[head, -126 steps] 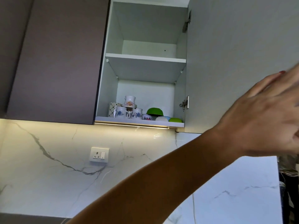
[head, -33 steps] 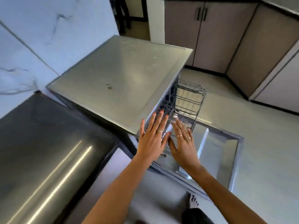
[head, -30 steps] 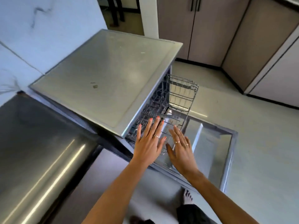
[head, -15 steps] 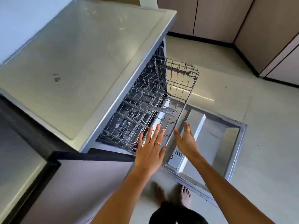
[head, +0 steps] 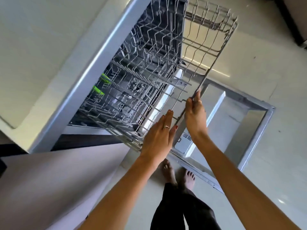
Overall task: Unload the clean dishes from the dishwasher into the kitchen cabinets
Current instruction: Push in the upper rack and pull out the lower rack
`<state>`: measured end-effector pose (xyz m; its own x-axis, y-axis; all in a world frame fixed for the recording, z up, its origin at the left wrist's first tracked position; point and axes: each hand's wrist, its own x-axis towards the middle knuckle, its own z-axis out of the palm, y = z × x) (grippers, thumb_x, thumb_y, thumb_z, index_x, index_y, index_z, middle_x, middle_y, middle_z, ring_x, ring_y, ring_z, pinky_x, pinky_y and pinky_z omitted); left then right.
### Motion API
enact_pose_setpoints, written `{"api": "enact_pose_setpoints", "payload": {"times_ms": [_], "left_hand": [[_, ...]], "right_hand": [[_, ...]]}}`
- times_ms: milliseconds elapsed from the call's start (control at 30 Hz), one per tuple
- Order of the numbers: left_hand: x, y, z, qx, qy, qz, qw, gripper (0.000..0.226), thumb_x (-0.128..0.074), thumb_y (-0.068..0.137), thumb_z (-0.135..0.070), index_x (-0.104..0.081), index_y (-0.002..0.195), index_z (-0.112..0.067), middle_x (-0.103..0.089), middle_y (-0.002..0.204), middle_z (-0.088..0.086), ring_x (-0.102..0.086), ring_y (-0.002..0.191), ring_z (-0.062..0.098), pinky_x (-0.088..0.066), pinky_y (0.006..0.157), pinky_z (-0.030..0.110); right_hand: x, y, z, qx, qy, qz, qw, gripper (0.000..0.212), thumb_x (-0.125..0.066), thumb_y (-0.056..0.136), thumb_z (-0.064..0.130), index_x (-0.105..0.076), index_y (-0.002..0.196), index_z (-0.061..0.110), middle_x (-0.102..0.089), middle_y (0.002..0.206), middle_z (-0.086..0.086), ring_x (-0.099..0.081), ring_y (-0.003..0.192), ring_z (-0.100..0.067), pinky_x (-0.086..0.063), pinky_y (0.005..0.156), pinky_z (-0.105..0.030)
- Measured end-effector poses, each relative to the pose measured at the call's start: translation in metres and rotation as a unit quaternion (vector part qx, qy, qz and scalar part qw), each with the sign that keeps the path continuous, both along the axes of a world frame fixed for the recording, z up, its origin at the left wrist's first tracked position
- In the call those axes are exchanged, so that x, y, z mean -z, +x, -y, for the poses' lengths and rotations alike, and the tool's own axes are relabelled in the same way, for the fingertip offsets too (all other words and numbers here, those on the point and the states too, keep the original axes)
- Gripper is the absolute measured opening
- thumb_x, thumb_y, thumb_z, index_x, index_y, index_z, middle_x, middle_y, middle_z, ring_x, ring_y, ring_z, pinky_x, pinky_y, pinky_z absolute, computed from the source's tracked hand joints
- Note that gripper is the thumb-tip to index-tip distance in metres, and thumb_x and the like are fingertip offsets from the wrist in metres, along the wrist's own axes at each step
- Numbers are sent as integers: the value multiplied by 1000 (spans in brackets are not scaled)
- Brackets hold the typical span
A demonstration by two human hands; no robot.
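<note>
Rack (head: pixel 166 63) slid further out; green items (head: pixel 98 90) half hidden inside.

Grey wire rack (head: pixel 166 52), bright green dishes (head: pixel 98 91)

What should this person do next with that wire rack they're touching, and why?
Probably slide the upper rack out a bit more. The right hand grips its front rim, the left hand lies flat beside it, and the green items sit below, far back inside.
</note>
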<state>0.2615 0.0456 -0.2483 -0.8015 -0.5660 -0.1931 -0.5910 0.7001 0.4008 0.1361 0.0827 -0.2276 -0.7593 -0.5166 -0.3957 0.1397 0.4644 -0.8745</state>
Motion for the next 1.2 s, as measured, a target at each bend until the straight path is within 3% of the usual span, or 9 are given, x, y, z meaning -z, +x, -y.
{"api": "enact_pose_setpoints", "payload": {"times_ms": [67,200,367,533,667,833,967,1100,1200], "left_hand": [[5,3,11,14,-21,5,1000,54,-18,100,-37,-29,147,-12,-44,145,10,-55,122,24,-51,95,39],[9,5,42,-16,-69,36,997,50,-39,97,-14,-28,146,-12,-48,139,11,-61,106,28,-53,83,39],[7,19,93,-71,-175,80,979,53,-49,95,-12,-32,146,-14,-40,148,12,-44,133,28,-40,103,46],[4,34,135,-159,-177,113,965,63,-46,92,-3,-25,148,-22,-27,155,9,-28,142,28,-35,105,49],[6,38,140,-194,-156,98,964,63,-47,92,-1,-26,148,-22,-25,155,10,-27,141,31,-35,106,52],[-2,32,131,-216,-127,98,963,71,-47,94,-8,-10,152,-26,-10,160,3,-13,146,26,-18,114,50],[4,26,114,-172,-204,33,963,71,-49,93,-18,-10,152,-21,-12,159,4,-12,147,26,-9,116,49],[39,24,84,33,-197,8,980,76,-53,87,-18,-12,151,-21,-12,159,4,-14,146,28,-14,116,47],[90,23,83,-14,-126,79,989,76,-55,84,-17,-18,151,-18,-15,159,7,-17,145,29,-20,116,48]], "right_hand": [[6,-1,12,-24,0,-8,1000,55,-34,102,21,-11,152,19,-57,80,16,-51,56,1,-43,60,-19],[12,-5,45,-95,10,-31,995,57,-37,102,23,-11,152,17,-49,141,-5,-53,121,-20,-38,97,-23],[21,-5,100,-199,14,-65,978,65,-41,101,21,-1,152,13,-54,137,-10,-60,105,-23,-38,74,-12],[21,3,153,-266,26,-101,958,71,-47,98,31,-5,152,13,-60,128,-14,-62,110,-27,-50,90,-32],[15,1,161,-279,17,-102,955,56,-53,94,33,-33,142,10,-63,124,-9,-65,105,-24,-51,83,-26],[12,-9,153,-329,-4,-25,944,70,-57,93,29,-19,148,9,-50,140,-11,-58,118,-23,-46,96,-25],[30,-12,117,-248,-67,65,964,71,-55,94,24,-13,151,23,-30,154,-5,-51,122,-14,-43,98,-22],[84,-17,73,-285,110,-39,951,61,-52,96,26,-23,149,23,-44,146,-9,-58,116,-23,-40,102,-30],[130,-37,47,-419,213,-72,880,55,-50,97,23,-30,147,13,-31,153,-10,-43,133,-28,-32,111,-35]]}}
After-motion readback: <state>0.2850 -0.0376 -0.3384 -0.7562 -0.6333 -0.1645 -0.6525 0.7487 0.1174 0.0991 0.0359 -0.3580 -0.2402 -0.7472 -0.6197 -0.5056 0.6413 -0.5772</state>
